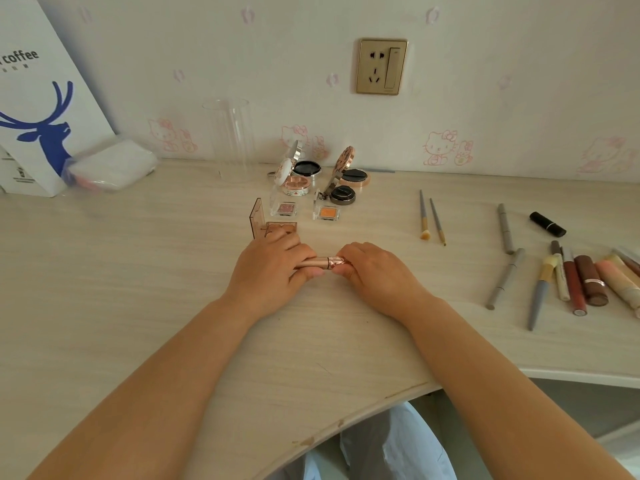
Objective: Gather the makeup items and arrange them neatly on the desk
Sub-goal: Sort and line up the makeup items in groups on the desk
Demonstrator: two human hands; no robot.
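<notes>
Head view is showing a big pale desk [145, 271]. In its middle, the left hand [273, 275] and right hand [374, 275] are both curling fingers around a pink-gold lipstick [320, 262], maybe a capped one.

Glossy rose-gold metallic lipstick tube [320, 262], matt wood-grain desk [138, 271]

Seven open compacts [294, 183], two thin brushes [423, 216], two grey pencils [505, 233], one black lipstick [547, 224].
</notes>
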